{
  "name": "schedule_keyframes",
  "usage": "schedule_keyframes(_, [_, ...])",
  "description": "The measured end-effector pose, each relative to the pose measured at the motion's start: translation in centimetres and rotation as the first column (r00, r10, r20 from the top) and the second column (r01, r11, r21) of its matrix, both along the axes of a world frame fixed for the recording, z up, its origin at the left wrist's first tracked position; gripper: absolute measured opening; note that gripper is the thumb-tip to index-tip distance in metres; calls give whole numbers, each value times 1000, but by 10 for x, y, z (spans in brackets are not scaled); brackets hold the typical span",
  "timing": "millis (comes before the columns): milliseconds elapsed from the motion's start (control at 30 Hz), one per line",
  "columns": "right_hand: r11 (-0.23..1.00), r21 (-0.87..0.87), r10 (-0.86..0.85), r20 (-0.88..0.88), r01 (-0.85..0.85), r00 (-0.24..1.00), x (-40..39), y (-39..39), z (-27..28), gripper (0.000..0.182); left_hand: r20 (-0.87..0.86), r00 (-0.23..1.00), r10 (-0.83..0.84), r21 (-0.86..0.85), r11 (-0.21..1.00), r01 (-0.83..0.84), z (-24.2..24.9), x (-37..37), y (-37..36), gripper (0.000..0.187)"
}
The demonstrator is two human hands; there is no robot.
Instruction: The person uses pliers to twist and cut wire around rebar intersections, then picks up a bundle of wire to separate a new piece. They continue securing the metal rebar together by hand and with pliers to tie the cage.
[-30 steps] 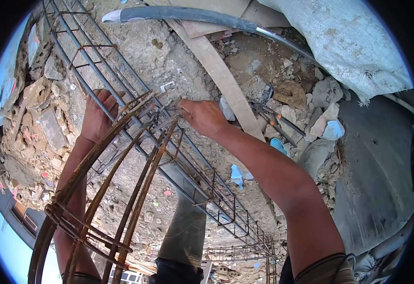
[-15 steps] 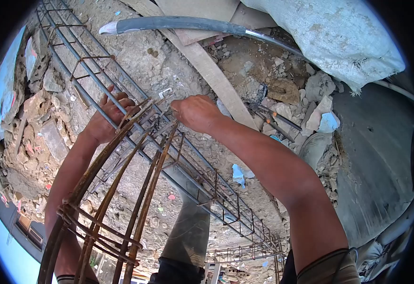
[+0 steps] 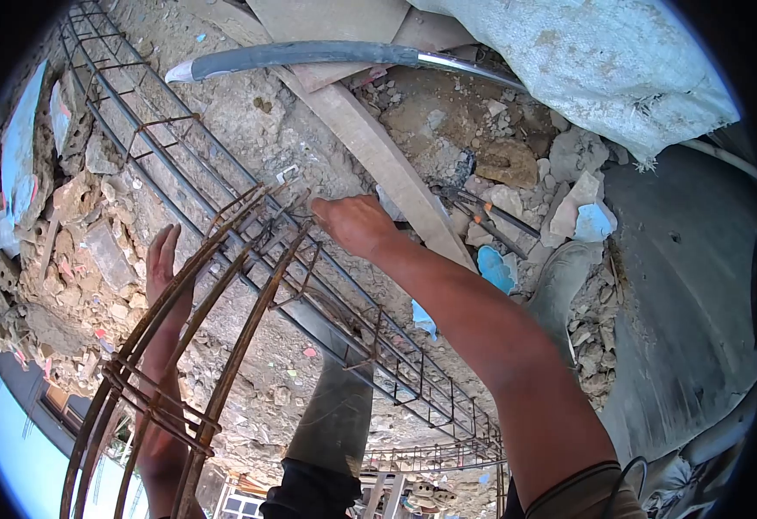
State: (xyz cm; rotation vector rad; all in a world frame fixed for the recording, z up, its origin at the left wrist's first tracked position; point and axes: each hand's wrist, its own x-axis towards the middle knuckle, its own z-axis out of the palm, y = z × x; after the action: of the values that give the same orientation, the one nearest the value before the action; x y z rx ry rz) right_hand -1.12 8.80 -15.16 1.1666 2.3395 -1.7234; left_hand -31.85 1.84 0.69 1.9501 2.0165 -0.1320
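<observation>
A long cage of blue-grey steel bars with rusty stirrups (image 3: 141, 130) runs diagonally over the ground. A second, rusty rebar cage (image 3: 242, 355) crosses it near the middle, its bar ends meeting the first cage. My left hand (image 3: 168, 278) is open, fingers stretched upward, just left of the crossing and partly behind the rusty bars. At the bar ends on the right, my right hand (image 3: 354, 225) is closed with the fingertips pinched. What it pinches, if anything, is too small to make out.
Pincers with black and orange handles (image 3: 500, 218) lie on rubble at right. A grey board (image 3: 378, 151), a dark hose-like piece (image 3: 301, 55) and a white woven sack (image 3: 595, 69) are at the top. Broken bricks (image 3: 76, 195) cover the left. My boot (image 3: 331, 406) stands below the cage.
My left hand has let go of the long cage's bar and moved down and left, its fingers opening out. My right hand stays closed by the bar ends. The whole view has shifted slightly.
</observation>
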Motion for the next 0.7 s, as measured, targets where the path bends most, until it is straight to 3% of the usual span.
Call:
schedule_keyframes(33, [1000,-7,-1,-11,1,1000,1,-6,-3,15,23,986,163,-78,984,-160,12,-2,-28,41])
schedule_keyframes(67, [1000,31,-2,-19,2,1000,1,-10,-7,15,95,865,492,-199,861,-468,18,-7,-73,31])
schedule_keyframes(100, [998,69,-11,-29,13,1000,1,-9,-8,15,-5,900,435,-305,857,-416,41,20,-83,23])
schedule_keyframes(133, [998,64,-24,-47,27,999,1,-5,-6,15,29,922,386,-367,862,-349,69,64,-82,21])
schedule_keyframes(167, [1000,27,0,-15,0,1000,3,0,-4,18,-130,826,549,-625,601,-498,80,90,-102,20])
schedule_keyframes(200, [999,-15,31,13,-30,999,4,2,-1,23,-22,863,506,-814,492,-309,102,135,-83,24])
schedule_keyframes(233, [999,-23,25,-4,-25,1000,3,-1,-3,23,93,810,580,-948,300,-105,116,170,-65,29])
schedule_keyframes(267, [998,-35,-49,-41,47,998,1,-7,-10,17,37,792,609,-997,77,-12,125,204,-42,27])
schedule_keyframes(300, [992,-42,-121,-76,118,990,0,-4,-8,15,97,776,623,-995,37,95,124,230,-16,29])
schedule_keyframes(367, [995,-74,-69,-41,66,997,2,4,1,17,340,401,850,-940,325,108,112,274,38,21])
schedule_keyframes(400, [994,-106,-11,8,12,1000,5,8,7,23,368,275,888,-922,386,-12,96,290,75,21])
schedule_keyframes(433, [995,-100,-9,7,9,1000,0,2,3,23,425,265,866,-852,481,-208,73,300,109,22])
schedule_keyframes(467, [888,-212,-430,-72,408,900,-13,-16,-12,23,507,414,756,-704,641,-306,35,294,133,23])
schedule_keyframes(500, [772,-282,-611,-82,569,788,-12,-16,-12,23,526,631,571,-508,805,-305,5,286,152,23])
schedule_keyframes(533, [625,-344,-766,-100,700,635,-12,-18,-13,23,371,817,442,-536,820,-201,-18,272,166,21])
schedule_keyframes(567, [875,-205,-465,-102,438,880,-4,-9,-7,23,201,944,263,-581,807,-101,-40,250,176,20])
schedule_keyframes(600, [993,-68,-99,-44,96,994,2,-1,-6,23,148,987,-63,-631,762,143,-85,202,167,19])
schedule_keyframes(633, [994,-62,-95,-70,90,993,1,1,-8,22,111,899,-424,-715,594,369,-87,185,170,21])
schedule_keyframes(667, [992,-80,-98,-68,93,993,3,-2,-3,22,154,676,-721,-744,366,559,-88,169,173,22])
schedule_keyframes(700, [982,-141,-136,-74,125,988,6,5,6,23,-30,797,-603,-804,488,339,-99,151,165,21])
